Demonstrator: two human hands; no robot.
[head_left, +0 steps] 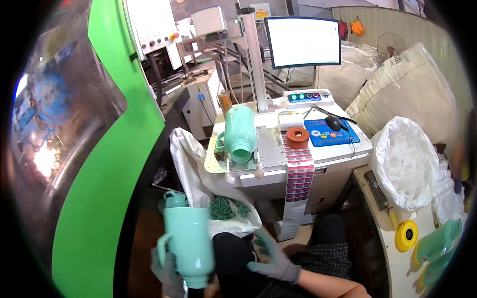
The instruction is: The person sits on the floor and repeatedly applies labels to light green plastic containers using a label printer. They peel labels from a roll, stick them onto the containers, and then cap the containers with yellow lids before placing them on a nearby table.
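A mint-green plastic jug body with a side handle is in my left hand. The grey-gloved fingers close around its handle side, partly hidden by the jug. My right hand, also in a grey glove, is beside my knee with fingers apart and nothing in it. Another mint-green jug body lies on the perforated metal plate of the bench machine, its round mouth towards me. Just beyond the held jug, part of a further mint-green piece shows.
A white sack with green scraps opens in front of me. The bench bears a label strip, an orange tape roll and a mouse. At right are a bag of clear plastic pieces and a yellow ring. A green machine panel curves along the left.
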